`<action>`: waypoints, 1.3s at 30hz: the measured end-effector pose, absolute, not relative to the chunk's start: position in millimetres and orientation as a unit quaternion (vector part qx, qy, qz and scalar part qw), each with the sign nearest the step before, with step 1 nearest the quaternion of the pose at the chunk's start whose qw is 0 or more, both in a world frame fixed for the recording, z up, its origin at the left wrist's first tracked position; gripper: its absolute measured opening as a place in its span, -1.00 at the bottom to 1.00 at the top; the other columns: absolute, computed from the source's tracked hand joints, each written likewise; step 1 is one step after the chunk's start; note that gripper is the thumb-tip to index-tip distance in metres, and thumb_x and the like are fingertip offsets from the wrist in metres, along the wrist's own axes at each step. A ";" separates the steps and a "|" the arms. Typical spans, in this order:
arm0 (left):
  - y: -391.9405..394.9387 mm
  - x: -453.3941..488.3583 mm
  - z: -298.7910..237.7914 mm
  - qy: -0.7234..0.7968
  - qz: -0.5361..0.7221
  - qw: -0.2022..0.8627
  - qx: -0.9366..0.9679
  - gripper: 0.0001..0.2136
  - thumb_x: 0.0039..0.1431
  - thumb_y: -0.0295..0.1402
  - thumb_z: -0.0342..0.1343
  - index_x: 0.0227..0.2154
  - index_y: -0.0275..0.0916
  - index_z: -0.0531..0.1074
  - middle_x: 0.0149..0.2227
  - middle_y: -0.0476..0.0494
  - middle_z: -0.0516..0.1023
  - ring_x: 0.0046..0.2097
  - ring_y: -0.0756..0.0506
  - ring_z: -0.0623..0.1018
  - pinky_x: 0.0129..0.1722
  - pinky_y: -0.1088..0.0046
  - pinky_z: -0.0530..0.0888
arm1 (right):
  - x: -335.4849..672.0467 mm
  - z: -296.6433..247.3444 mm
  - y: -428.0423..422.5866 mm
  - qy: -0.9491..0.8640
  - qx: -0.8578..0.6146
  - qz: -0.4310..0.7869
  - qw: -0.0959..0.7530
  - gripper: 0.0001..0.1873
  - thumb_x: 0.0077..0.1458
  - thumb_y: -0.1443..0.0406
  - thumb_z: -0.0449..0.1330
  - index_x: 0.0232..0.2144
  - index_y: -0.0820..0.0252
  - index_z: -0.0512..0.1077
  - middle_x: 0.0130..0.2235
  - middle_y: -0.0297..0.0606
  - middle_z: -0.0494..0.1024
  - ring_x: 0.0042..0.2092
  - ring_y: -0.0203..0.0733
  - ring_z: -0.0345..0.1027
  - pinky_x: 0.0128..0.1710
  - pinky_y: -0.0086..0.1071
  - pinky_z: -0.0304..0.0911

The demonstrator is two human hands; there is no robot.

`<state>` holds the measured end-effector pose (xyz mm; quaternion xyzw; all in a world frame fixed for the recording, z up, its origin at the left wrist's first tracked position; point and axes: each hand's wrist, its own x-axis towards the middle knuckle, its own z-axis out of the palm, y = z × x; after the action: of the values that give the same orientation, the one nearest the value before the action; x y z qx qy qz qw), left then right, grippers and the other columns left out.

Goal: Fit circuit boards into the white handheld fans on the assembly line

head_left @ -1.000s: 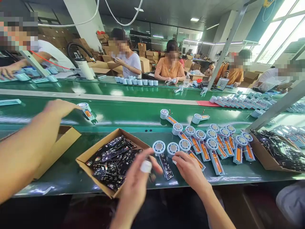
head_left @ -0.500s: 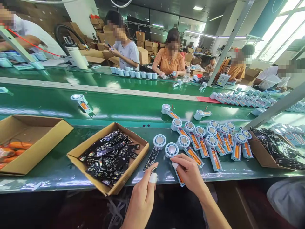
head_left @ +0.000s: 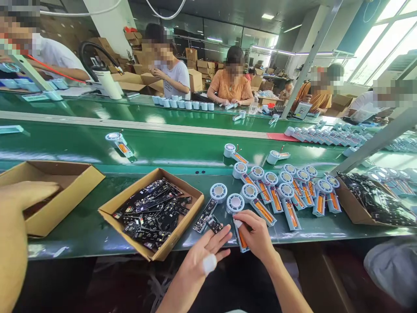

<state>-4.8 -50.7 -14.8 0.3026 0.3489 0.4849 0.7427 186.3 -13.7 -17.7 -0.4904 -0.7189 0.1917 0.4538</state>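
Note:
My left hand [head_left: 203, 254] is turned palm up, with a small black circuit board [head_left: 215, 224] on its outstretched fingers. Its thumb, in a white finger cover, is apart from the board. My right hand [head_left: 256, 232] pinches at the neck of a pale blue handheld fan housing [head_left: 235, 203], just below the round head. Orange shows inside that housing's handle; what lies between the pinching fingertips is hidden. Left of it lies another fan housing [head_left: 218, 192] with a long circuit board [head_left: 205, 215] in its handle.
A cardboard box [head_left: 192, 217] of circuit boards stands left of my hands. Another person's arm [head_left: 16, 226] reaches over a box [head_left: 78, 182] at far left. Several fan housings [head_left: 286, 191] and a box of black parts [head_left: 353, 213] are right. Co-workers sit across the green belt [head_left: 176, 143].
My left hand has turned palm up and its thumb has come away, bringing the small board into view. Another person's arm has entered at left. My right hand stays at the fan housing.

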 end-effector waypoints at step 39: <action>-14.3 22.2 -35.5 0.493 0.385 0.305 0.718 -0.70 0.31 -0.27 -0.18 -0.51 -0.16 0.31 -0.46 -0.10 0.46 -0.40 -0.13 0.47 -0.36 0.39 0.30 | 170.6 44.8 -10.6 -0.849 -0.525 0.004 0.055 -0.85 0.19 0.49 0.14 -0.38 0.24 0.46 -0.27 -0.17 0.50 -0.22 -0.09 0.36 -0.27 -0.30 0.19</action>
<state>22.2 -14.3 -35.5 0.7183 0.4929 0.3849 0.3049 170.6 -10.6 44.8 -0.5253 -0.8491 0.0039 0.0549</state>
